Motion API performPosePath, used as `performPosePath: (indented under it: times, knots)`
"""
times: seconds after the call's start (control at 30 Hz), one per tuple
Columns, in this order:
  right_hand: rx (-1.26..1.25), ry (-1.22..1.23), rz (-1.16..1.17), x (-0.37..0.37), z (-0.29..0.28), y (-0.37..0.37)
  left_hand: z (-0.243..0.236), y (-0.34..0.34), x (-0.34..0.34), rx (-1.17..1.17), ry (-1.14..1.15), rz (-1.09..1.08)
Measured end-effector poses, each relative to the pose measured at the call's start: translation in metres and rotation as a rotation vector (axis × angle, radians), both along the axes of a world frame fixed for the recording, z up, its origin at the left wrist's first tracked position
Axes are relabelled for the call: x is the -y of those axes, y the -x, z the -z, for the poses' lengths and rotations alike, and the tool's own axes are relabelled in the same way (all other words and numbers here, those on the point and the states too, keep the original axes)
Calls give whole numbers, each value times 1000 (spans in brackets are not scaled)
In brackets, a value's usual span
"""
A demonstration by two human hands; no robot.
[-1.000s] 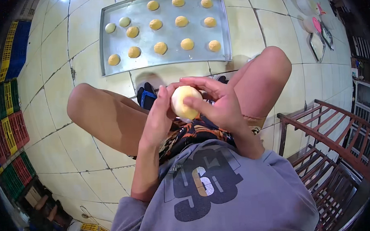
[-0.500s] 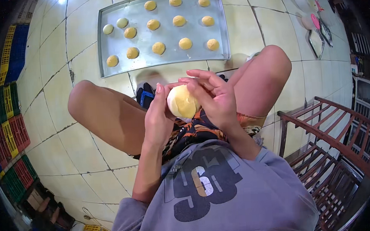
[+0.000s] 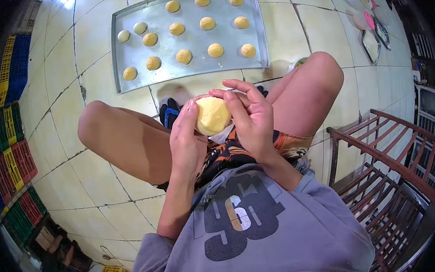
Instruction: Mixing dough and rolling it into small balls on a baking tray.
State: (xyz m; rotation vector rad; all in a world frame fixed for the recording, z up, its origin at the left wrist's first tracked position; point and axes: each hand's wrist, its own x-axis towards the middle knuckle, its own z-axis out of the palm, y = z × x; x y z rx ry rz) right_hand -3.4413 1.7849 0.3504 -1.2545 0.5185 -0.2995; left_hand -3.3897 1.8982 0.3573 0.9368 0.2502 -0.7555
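Dough ball (image 3: pixel 213 115) sits above the lap, clamped in a two-handed grip: the left hand (image 3: pixel 185 140) presses its left side, while the right hand (image 3: pixel 253 126) bears on its right, one finger raised clear. Half a second ago white showed broadly on the ball's left; now its yellow face turns up over nearly all that is visible, leaving a pale band along the lower edge. The tray (image 3: pixel 128 52) holds the same load as before: twelve yellow balls (image 3: pixel 184 57) and two pale balls (image 3: pixel 139 28). Large dark print (image 3: pixel 252 211) covers the grey shirt (image 3: pixel 313 230), with small lettering beside it (too faint to trust). Cream tiled floor (image 3: pixel 63 173) with dark joints carries the tray; colourful plastic crates (image 3: pixel 10 161) stack at the left, and a brown slatted rack (image 3: pixel 378 160) stands at the right.
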Motion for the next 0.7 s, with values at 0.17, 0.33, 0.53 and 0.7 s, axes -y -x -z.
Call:
performPosePath:
  times: [0.17,0.33,0.53,0.7]
  knots:
    - [-51,-3,-23,-1,-2,0,4,-1,-4,3,33,30]
    - [-81,-76,-12,1,-4,-3,8,-1,-6,-49,96,19]
    - [10,220,7,-17,7,0,11,6,2,-115,130,-94]
    - [32,64,11,-14,9,-2,16,10,-1,-187,257,-174]
